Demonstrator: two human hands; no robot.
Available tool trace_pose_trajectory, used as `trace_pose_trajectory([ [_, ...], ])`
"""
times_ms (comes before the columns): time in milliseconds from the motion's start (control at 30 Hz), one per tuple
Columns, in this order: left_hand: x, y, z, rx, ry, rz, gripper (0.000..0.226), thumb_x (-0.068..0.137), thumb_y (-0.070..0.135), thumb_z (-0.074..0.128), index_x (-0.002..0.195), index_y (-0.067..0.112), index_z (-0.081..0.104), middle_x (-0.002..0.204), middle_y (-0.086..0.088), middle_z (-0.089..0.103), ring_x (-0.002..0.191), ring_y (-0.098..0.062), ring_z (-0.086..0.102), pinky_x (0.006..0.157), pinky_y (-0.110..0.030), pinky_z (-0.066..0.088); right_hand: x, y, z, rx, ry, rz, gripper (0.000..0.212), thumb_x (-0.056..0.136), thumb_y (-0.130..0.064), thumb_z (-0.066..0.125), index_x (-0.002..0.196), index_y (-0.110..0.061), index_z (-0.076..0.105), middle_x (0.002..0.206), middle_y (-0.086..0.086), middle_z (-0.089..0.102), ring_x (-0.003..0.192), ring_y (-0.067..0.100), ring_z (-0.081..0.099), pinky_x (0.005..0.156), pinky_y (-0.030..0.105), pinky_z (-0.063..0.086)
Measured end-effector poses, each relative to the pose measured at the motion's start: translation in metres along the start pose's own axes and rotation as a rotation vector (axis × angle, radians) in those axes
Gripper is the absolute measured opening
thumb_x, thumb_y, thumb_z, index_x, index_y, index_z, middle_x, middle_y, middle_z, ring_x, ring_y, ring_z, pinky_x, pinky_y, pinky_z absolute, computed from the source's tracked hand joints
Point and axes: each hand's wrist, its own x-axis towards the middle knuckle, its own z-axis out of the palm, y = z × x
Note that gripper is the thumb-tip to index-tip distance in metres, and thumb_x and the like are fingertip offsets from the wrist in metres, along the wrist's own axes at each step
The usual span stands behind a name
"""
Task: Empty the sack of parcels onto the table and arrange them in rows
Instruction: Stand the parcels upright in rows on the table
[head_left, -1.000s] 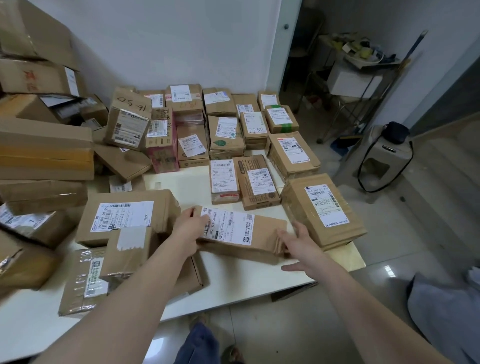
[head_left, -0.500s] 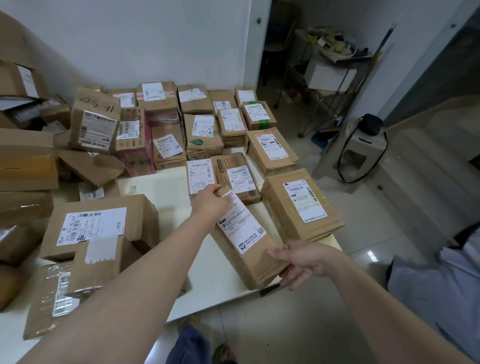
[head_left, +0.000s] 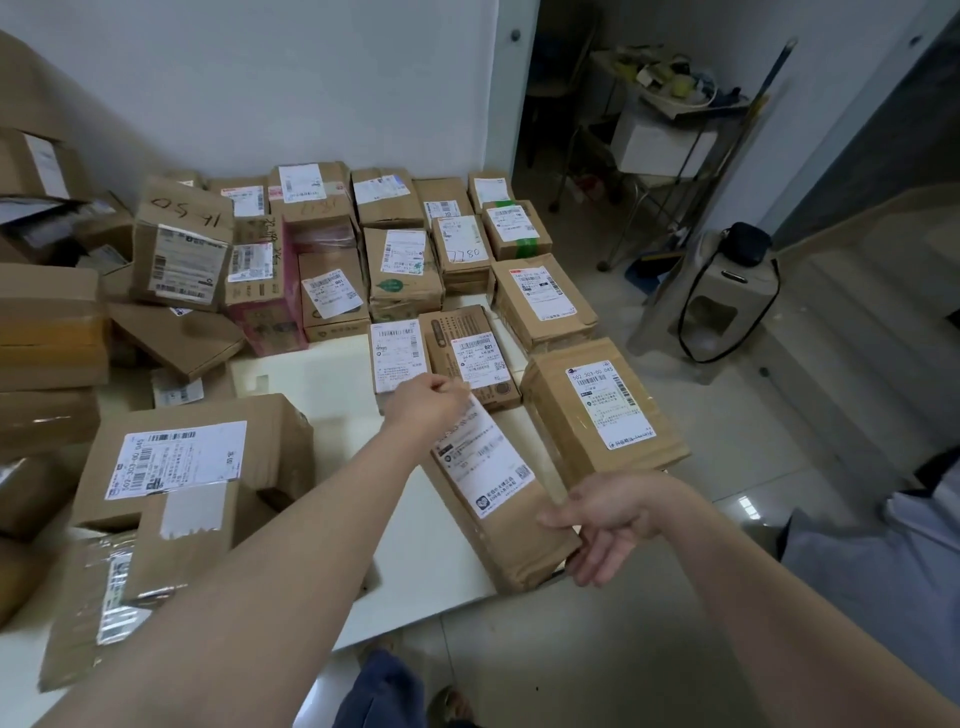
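The long parcel (head_left: 498, 499) has been swung round within the last second: it was held crosswise between the two hands, and it is now laid lengthwise on the table (head_left: 322, 379), with its label up and its near end at the table's edge. By this turn it has been brought roughly in line with the large parcel (head_left: 602, 415) just beyond the right hand (head_left: 602, 519), so a further place in the front row is judged to be nearly filled, though a slight tilt is left to be squared. The left hand (head_left: 426, 405) is reached forward, arm extended, its fingers curled over the parcel's far end, just short of the two small parcels (head_left: 397, 353) beyond it. The near corner is pinched by the right hand, thumb on top and fingers loosely spread below the edge.
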Motion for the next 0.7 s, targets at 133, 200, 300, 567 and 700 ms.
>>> trace_pose_trajectory([
  [133,0.0,0.008,0.022,0.002,-0.077,0.051,0.012,0.09,0.037,0.053,0.092,0.029,0.062,0.102,0.005,0.063,0.087,-0.016,0.055,0.077,-0.031,0.05,-0.003,0.008,-0.004,-0.024,-0.033,0.051,0.062,0.094,-0.047,0.056,0.128,0.005,0.053,0.112,0.029,0.061,0.07,0.023,0.073,0.063,0.033,0.061],
  [200,0.001,0.009,0.032,-0.02,-0.111,0.107,0.024,0.089,0.032,0.06,0.112,0.026,0.062,0.115,0.003,0.06,0.097,-0.018,0.058,0.086,-0.032,0.052,-0.004,0.011,-0.004,-0.01,-0.002,0.062,0.063,0.093,-0.048,0.058,0.129,0.004,0.051,0.117,0.031,0.061,0.074,0.025,0.072,0.066,0.034,0.062],
  [300,-0.001,0.008,0.045,-0.062,-0.133,0.112,0.065,0.086,0.017,0.069,0.143,0.027,0.041,0.141,-0.005,0.035,0.118,-0.024,0.051,0.101,-0.039,0.048,0.0,0.014,-0.007,0.076,0.064,0.039,0.072,0.091,-0.049,0.06,0.137,0.004,0.042,0.112,0.03,0.064,0.078,0.029,0.073,0.064,0.037,0.062],
  [567,-0.01,0.006,0.04,-0.058,-0.188,0.113,0.094,0.077,0.018,0.075,0.151,0.037,0.021,0.146,-0.004,0.035,0.126,-0.026,0.05,0.099,-0.045,0.05,-0.004,-0.02,-0.007,-0.106,0.309,0.031,0.056,0.093,-0.05,0.055,0.118,0.0,0.053,0.109,0.019,0.066,0.068,0.026,0.072,0.065,0.035,0.06],
  [700,-0.008,0.008,0.013,0.041,-0.045,0.161,0.072,0.087,0.021,0.067,0.147,0.033,0.03,0.143,-0.006,0.036,0.128,-0.029,0.044,0.097,-0.035,0.046,-0.006,-0.051,-0.009,-0.402,0.66,-0.021,0.043,0.096,-0.049,0.047,0.078,-0.01,0.053,0.072,0.003,0.06,0.063,0.022,0.058,0.059,0.028,0.046],
])
